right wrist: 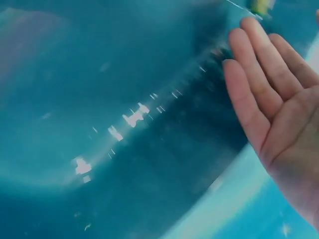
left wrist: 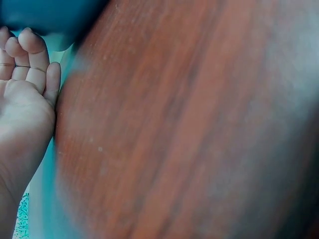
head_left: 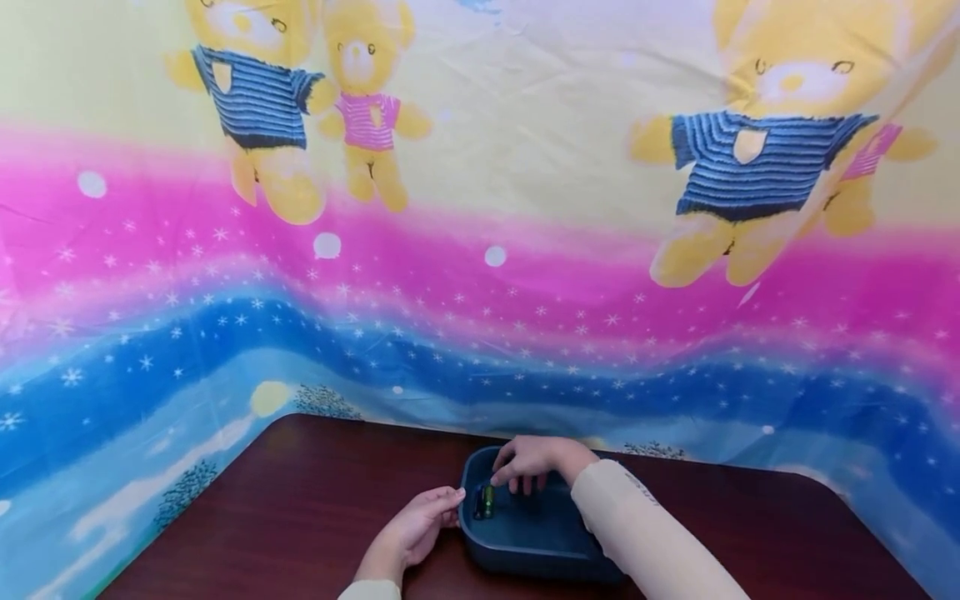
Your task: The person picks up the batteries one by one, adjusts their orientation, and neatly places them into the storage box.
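A dark blue plastic tray (head_left: 540, 550) with rounded corners stands on the table. Inside it, near the left wall, small cylindrical batteries (head_left: 486, 502) lie side by side, one dark and one greenish. At the tray's left rim my left hand (head_left: 420, 525) holds the edge, thumb at the top and fingers curled against the outside wall. My right hand (head_left: 534, 463) reaches over the far side into the tray, its fingertips at the far end of the batteries. In the right wrist view the right hand's fingers (right wrist: 264, 64) look fairly straight, beside a blurred yellow-green piece (right wrist: 260, 6).
The dark reddish-brown wooden table (head_left: 337, 467) has rounded far corners. Behind and beside it hangs a cloth (head_left: 525, 333) printed with bears and snowflakes. The right sleeve (head_left: 637, 525) passes over the tray's right side and covers part of it.
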Demonstrator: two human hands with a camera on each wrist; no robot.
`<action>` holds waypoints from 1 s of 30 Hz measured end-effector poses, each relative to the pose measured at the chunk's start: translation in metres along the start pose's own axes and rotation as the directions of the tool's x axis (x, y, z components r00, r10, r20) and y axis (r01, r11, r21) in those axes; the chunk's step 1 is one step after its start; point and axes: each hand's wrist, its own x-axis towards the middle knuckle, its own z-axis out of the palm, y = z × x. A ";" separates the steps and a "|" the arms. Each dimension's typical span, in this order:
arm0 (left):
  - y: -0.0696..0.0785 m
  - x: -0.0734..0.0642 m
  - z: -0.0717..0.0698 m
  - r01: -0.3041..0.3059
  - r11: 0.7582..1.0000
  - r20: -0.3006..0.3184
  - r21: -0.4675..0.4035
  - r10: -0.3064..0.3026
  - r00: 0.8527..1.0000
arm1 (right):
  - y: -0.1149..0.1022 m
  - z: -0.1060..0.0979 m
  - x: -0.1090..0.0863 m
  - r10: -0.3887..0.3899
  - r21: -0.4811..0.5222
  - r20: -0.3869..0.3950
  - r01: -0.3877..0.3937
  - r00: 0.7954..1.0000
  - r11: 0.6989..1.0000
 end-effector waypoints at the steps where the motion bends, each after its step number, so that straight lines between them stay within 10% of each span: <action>1: 0.000 0.000 0.000 -0.005 1.000 -0.004 0.002 0.005 1.000 | -0.002 -0.004 -0.004 -0.005 0.007 0.000 0.005 1.000 1.000; 30: -0.001 -0.003 0.004 -0.032 0.999 -0.088 -0.011 0.031 0.996 | 0.044 -0.051 -0.117 -0.005 0.008 -0.227 0.007 0.974 1.000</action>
